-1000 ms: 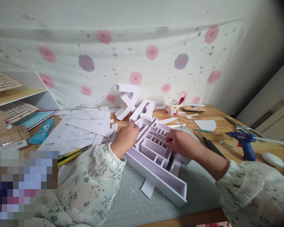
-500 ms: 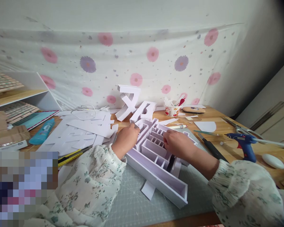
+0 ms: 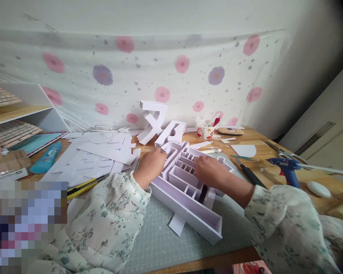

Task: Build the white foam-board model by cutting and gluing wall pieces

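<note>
A white foam-board letter structure point(image 3: 185, 207) with raised walls and narrow compartments lies on a grey-green cutting mat point(image 3: 151, 243). At its upper left, my left hand point(image 3: 150, 166) is closed, fingers curled at the wall; what the fingertips pinch is too small to make out. My right hand point(image 3: 210, 169) is closed over the right-hand compartments, its fingertips down among the thin dividers and partly hidden. A small white strip point(image 3: 177, 224) sticks out from under the structure's near side. Behind it stand two finished-looking white characters, one upright point(image 3: 153, 121) and one leaning point(image 3: 171, 133).
To the right lie a blue glue gun point(image 3: 287, 167), a black-handled knife point(image 3: 250, 173), scissors point(image 3: 286, 152) and a white oval object point(image 3: 318, 189). A yellow utility knife point(image 3: 84, 188) and cut white sheets point(image 3: 85, 156) are at left. A patterned cup point(image 3: 205, 132) stands behind.
The view has shifted slightly, so everything sits a little further left. Both hands stay at nearly the same places on the white structure.
</note>
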{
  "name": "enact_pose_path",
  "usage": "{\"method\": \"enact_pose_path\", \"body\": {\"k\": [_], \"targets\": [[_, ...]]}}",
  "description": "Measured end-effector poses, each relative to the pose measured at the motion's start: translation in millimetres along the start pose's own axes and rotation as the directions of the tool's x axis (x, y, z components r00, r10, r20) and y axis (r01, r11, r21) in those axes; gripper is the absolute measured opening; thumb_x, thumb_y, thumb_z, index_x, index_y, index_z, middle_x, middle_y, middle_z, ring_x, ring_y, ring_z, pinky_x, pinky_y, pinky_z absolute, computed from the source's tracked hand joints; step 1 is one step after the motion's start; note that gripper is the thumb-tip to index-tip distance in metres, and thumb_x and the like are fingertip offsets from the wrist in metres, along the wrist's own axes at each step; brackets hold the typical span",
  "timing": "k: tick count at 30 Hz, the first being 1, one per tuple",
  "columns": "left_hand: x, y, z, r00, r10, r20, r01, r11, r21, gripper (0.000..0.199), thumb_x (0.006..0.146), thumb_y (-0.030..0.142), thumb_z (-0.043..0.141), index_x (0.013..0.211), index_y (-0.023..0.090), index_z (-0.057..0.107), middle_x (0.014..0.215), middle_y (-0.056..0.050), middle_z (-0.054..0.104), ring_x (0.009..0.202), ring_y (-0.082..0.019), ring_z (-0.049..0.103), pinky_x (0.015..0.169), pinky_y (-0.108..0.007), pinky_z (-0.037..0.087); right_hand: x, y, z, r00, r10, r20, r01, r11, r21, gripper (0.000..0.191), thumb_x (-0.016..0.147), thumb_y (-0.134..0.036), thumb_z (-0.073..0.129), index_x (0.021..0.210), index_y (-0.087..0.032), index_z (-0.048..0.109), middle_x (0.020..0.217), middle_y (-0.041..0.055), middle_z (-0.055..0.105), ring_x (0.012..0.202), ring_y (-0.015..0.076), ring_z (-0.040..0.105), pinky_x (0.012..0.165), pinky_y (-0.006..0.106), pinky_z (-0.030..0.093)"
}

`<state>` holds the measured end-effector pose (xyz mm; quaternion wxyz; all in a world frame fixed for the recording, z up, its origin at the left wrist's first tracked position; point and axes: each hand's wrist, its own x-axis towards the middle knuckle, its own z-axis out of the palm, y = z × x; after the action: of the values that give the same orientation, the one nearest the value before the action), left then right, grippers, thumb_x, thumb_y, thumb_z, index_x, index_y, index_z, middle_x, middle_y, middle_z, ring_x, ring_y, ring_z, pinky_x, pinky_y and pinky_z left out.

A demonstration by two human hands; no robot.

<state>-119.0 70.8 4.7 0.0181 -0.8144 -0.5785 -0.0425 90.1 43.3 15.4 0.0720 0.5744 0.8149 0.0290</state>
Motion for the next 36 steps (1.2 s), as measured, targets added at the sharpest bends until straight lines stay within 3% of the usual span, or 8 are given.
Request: {"method": "enact_pose_path", "body": {"k": [3, 7, 15, 22, 26, 31, 36], "targets": [[-1, 0, 0.9, 1.0, -0.012, -0.017, 0.013, 0.997, 0.073, 0.034, 0.079, 0.0, 0.038, 0.091, 0.013, 0.067, 0.097, -0.013, 0.058, 0.074, -0.022, 0.06, 0.064, -0.032, 0.041, 2, 1, -1, 0.999, 0.006, 0.031, -0.006, 1.0, 0.013, 0.02, 0.094, -0.021, 0.05, 0.104, -0.011, 0.065, 0.1, 0.0122, 0.07, 0.092, 0.0223, 0.067, 0.08, 0.034, 0.051], [-1, 0, 1.8, 1.0, -0.003, -0.023, 0.006, 0.993, 0.119, 0.035, 0.08, 0.001, 0.038, 0.094, 0.015, 0.067, 0.096, -0.012, 0.058, 0.074, -0.022, 0.061, 0.062, -0.032, 0.04, 3, 2, 0, 0.999, 0.004, 0.043, -0.004, 1.0, 0.003, 0.026, 0.095, -0.036, 0.057, 0.108, -0.014, 0.063, 0.103, 0.0063, 0.067, 0.091, 0.0181, 0.065, 0.083, 0.04, 0.054], [1, -1, 2.8, 1.0, 0.0, -0.025, 0.004, 0.989, 0.147, 0.034, 0.083, 0.004, 0.039, 0.095, 0.016, 0.068, 0.099, -0.012, 0.059, 0.074, -0.02, 0.061, 0.064, -0.032, 0.041, 2, -1, 3, 1.0, -0.021, -0.008, 0.02, 0.998, -0.052, 0.024, 0.095, -0.032, 0.056, 0.108, -0.013, 0.063, 0.104, 0.0066, 0.067, 0.092, 0.0185, 0.065, 0.083, 0.04, 0.054], [1, -1, 2.3, 1.0, 0.006, -0.025, -0.003, 0.989, 0.147, 0.034, 0.083, 0.005, 0.04, 0.097, 0.017, 0.069, 0.099, -0.012, 0.059, 0.076, -0.021, 0.061, 0.064, -0.032, 0.042, 0, -4, 7, 0.997, -0.052, -0.054, 0.049, 0.998, -0.046, 0.026, 0.09, -0.009, 0.041, 0.103, -0.004, 0.063, 0.1, 0.0219, 0.066, 0.094, 0.0299, 0.065, 0.081, 0.04, 0.048], [0, 0, 0.4, 1.0, -0.001, -0.024, 0.004, 0.989, 0.147, 0.034, 0.083, 0.005, 0.04, 0.094, 0.016, 0.069, 0.098, -0.012, 0.06, 0.075, -0.02, 0.061, 0.065, -0.031, 0.043, -1, -3, 9, 0.996, -0.05, -0.067, 0.051, 0.999, 0.009, 0.027, 0.089, -0.009, 0.041, 0.104, -0.004, 0.063, 0.101, 0.0227, 0.066, 0.095, 0.03, 0.064, 0.081, 0.038, 0.046], [-1, 1, -1.1, 1.0, -0.017, -0.015, 0.019, 0.989, 0.147, 0.032, 0.083, 0.006, 0.042, 0.095, 0.018, 0.069, 0.1, -0.011, 0.061, 0.075, -0.019, 0.061, 0.065, -0.029, 0.044, 3, 19, -2, 0.997, -0.071, 0.006, 0.068, 0.98, 0.187, 0.02, 0.088, -0.016, 0.048, 0.086, -0.016, 0.068, 0.086, 0.0065, 0.071, 0.076, 0.0164, 0.064, 0.065, 0.023, 0.042], [-1, 1, -1.7, 1.0, -0.024, 0.0, 0.024, 0.993, 0.118, 0.033, 0.083, 0.005, 0.041, 0.097, 0.016, 0.069, 0.1, -0.012, 0.061, 0.076, -0.02, 0.062, 0.067, -0.031, 0.045, 9, 34, -11, 0.994, -0.083, 0.068, 0.058, 0.949, 0.31, 0.018, 0.082, -0.014, 0.052, 0.086, -0.021, 0.068, 0.083, -0.0017, 0.071, 0.073, 0.0115, 0.061, 0.06, 0.019, 0.04]]}}
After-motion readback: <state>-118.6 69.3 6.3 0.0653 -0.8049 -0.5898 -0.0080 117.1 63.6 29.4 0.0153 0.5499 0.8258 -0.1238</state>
